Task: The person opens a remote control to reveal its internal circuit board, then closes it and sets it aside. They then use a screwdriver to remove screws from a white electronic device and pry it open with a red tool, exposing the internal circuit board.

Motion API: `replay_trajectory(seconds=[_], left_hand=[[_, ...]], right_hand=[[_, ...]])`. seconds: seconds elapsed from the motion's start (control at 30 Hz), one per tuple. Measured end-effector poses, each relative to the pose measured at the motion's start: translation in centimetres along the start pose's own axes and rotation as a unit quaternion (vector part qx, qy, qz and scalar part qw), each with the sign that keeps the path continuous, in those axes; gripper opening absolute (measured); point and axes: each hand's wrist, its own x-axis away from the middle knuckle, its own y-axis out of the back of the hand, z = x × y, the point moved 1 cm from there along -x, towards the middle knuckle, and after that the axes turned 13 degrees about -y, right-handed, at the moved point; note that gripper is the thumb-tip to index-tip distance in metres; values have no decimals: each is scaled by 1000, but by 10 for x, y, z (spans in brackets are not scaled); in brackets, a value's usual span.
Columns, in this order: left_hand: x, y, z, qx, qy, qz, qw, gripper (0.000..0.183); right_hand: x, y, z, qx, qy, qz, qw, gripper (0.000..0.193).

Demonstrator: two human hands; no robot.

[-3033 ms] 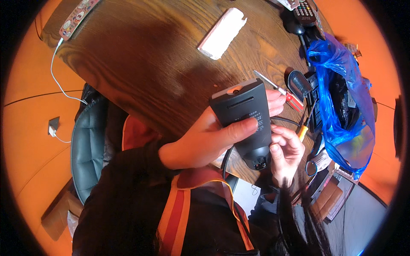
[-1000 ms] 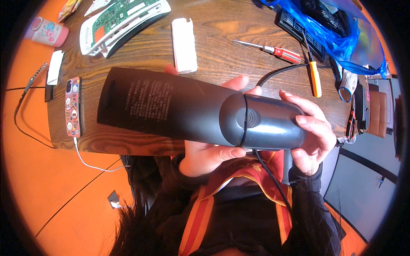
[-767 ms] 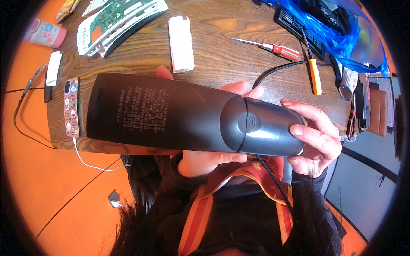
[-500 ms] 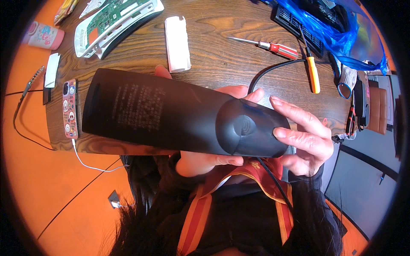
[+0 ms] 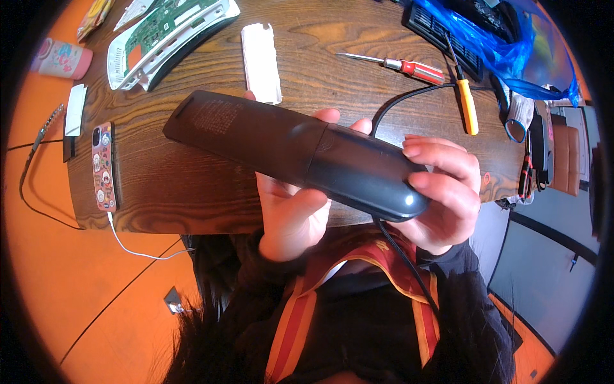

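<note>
I hold a long black plastic device [image 5: 275, 141] over the near part of the table. It has a rounded, glossy end at the right and a flat, tapering part with faint print at the left. My left hand [image 5: 291, 214] supports it from below, with the thumb at the near edge and fingertips showing past the far edge. My right hand [image 5: 444, 192] is closed around the rounded end, its fingers on the upper face. A black cable [image 5: 409, 269] passes behind the device; whether it joins it is hidden.
On the wooden table [image 5: 313, 38] lie a white strip-like piece [image 5: 261, 64], a red-handled screwdriver [image 5: 419, 70], a yellow-handled screwdriver [image 5: 467, 109], a white housing with a green circuit board [image 5: 169, 38], a phone [image 5: 103, 166] and a blue plastic bag [image 5: 511, 57]. A pink cup [image 5: 62, 59] stands far left.
The device has tilted, so its printed face now looks narrower and its rounded end shows more from the side. Its left end has moved right. My left thumb shows more fully.
</note>
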Motion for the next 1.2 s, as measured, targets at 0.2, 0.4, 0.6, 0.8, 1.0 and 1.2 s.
replay_trajectory(seconds=[0.2, 0.4, 0.6, 0.8, 1.0, 1.2], left_hand=[[2, 5, 2, 79, 11, -61, 995, 88], [2, 7, 3, 72, 6, -62, 995, 86], [0, 6, 0, 95, 22, -49, 994, 81], [0, 4, -3, 81, 87, -22, 993, 75], [2, 6, -2, 62, 94, 18, 993, 72], [2, 7, 0, 15, 37, 33, 999, 74]], right_hand=[[-3, -2, -6, -20, 16, -20, 999, 31], [-3, 0, -6, -9, 21, -15, 1000, 29], [-3, 3, -1, -4, 5, -8, 1000, 18], [-8, 8, 6, -13, -6, -14, 1000, 14], [-6, 22, 11, 21, -24, 38, 999, 15], [-11, 22, -1, -18, -17, 119, 993, 24]])
